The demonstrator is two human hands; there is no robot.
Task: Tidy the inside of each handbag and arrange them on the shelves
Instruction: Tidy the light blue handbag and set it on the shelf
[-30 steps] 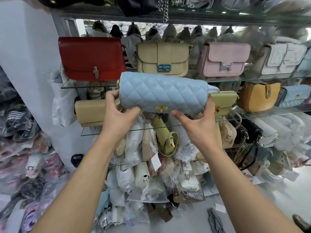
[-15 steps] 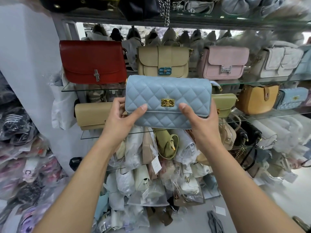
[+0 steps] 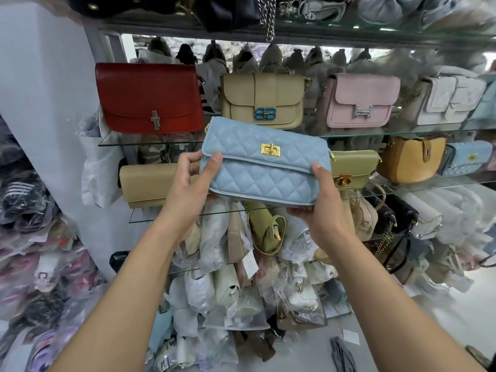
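A light blue quilted handbag (image 3: 264,161) with a gold turn clasp is held in front of the glass shelves, flap closed and front facing me, tilted down to the right. My left hand (image 3: 189,181) grips its left end, thumb on the front. My right hand (image 3: 319,208) holds its right end from below, thumb on the flap edge. Behind it the glass shelf (image 3: 150,143) carries a red bag (image 3: 149,99), a beige bag (image 3: 261,100) and a pink bag (image 3: 362,100).
A lower glass shelf holds a tan clutch (image 3: 145,183), an olive bag (image 3: 354,167), a mustard bag (image 3: 410,159) and another blue quilted bag (image 3: 467,158). Plastic-wrapped bags (image 3: 236,291) pile up on the floor below. A white wall (image 3: 40,89) stands at left.
The blue bag has been turned upright so its flap and clasp face me, and it has shifted slightly right and tilted. Both hands stay on its ends.
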